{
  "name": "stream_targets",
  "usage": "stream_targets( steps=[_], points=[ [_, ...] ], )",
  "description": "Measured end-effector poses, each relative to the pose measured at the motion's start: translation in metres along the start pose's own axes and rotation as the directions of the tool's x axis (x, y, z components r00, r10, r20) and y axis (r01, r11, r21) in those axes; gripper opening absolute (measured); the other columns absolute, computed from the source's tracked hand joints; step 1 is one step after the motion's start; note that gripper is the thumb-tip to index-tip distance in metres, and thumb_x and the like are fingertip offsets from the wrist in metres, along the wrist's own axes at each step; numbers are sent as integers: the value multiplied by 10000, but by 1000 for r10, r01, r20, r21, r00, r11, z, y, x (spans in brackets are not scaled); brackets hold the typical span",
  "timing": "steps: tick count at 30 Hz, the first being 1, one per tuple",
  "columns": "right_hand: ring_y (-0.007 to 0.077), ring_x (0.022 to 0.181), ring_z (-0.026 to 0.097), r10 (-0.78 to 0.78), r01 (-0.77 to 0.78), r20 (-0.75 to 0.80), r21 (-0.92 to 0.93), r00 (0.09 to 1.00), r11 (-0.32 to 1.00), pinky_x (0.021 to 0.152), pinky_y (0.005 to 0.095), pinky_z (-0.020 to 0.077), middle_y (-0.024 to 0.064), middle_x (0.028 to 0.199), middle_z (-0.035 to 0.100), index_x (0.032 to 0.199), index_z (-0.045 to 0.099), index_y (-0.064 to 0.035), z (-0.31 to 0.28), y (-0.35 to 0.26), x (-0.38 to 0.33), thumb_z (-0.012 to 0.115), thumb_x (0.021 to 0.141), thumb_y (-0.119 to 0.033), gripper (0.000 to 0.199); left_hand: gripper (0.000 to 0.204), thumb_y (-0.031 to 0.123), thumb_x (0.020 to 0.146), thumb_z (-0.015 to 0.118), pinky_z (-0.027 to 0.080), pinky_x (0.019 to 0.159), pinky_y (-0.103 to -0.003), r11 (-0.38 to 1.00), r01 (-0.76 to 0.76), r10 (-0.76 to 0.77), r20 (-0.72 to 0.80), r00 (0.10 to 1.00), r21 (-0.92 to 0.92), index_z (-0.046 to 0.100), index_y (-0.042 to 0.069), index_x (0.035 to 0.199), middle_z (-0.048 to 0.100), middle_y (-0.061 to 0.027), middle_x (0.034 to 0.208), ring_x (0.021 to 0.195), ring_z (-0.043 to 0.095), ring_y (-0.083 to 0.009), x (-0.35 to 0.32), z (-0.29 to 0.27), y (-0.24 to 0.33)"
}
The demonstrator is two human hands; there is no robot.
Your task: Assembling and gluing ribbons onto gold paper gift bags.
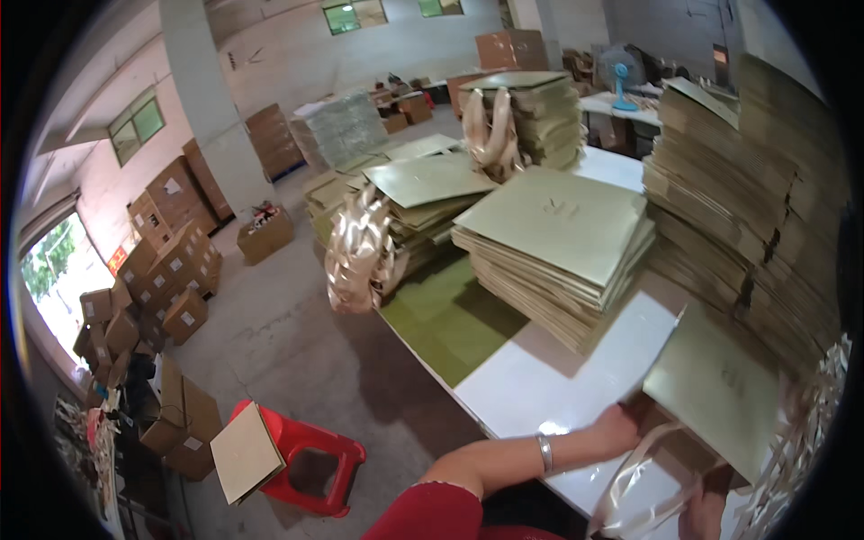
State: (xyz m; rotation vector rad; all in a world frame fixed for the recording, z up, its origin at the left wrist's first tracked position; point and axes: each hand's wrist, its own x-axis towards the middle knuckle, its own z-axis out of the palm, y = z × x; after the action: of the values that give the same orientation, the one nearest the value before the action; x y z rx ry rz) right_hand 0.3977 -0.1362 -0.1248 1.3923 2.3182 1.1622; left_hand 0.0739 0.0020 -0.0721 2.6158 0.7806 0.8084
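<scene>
A flat gold paper bag (715,391) lies tilted at the right side of the white table, its opening edge toward me. My left hand (617,432), with a silver bangle on the wrist, is closed on the bag's left edge. At the bag's near edge, my right hand (706,506) grips it from below, its fingers partly hidden. Pale satin ribbon handles (634,486) hang in a loop between my two hands. Just beyond, a stack of the same gold bags (558,225) sits on the table.
Tall piles of folded bags (720,198) line the table's right side. More bags with bunched ribbons (360,252) overhang its left edge. A red stool (346,450) bearing a flat gold piece (245,453) stands on the floor at left. Cardboard boxes (171,279) fill the wall side.
</scene>
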Motion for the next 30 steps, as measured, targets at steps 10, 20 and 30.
stream_targets(
  steps=[10, 20, 30],
  points=[
    [306, 880, 585, 296, -575, 640, 768, 709, -281, 732, 376, 476, 248, 1007, 597, 1021, 579, 82, -119, 19, 91, 497, 904, -278, 388, 294, 313, 654, 666, 499, 616, -400, 970, -12, 68, -221, 973, 242, 656, 64, 809, 638, -154, 745, 712, 628, -321, -10, 35, -25],
    [322, 1004, 549, 44, -648, 667, 704, 744, 291, 877, 391, 413, 257, 1061, 586, 1092, 568, 82, -127, 10, 75, 412, 929, -356, 493, 260, 275, 702, 598, 447, 666, -471, 980, 110, -77, -194, 978, 167, 652, 32, 629, 624, -210, 707, 692, 602, -355, -35, -5, -2],
    [348, 1098, 537, 255, -657, 747, 662, 614, -361, 935, 393, 433, 216, 1257, 520, 1291, 429, 48, -135, -13, 84, 563, 870, -105, 468, 183, 253, 609, 652, 455, 655, -414, 939, 249, -290, 159, 944, 235, 670, 71, 624, 621, -138, 649, 689, 611, -300, -11, 49, -10]
  ],
)
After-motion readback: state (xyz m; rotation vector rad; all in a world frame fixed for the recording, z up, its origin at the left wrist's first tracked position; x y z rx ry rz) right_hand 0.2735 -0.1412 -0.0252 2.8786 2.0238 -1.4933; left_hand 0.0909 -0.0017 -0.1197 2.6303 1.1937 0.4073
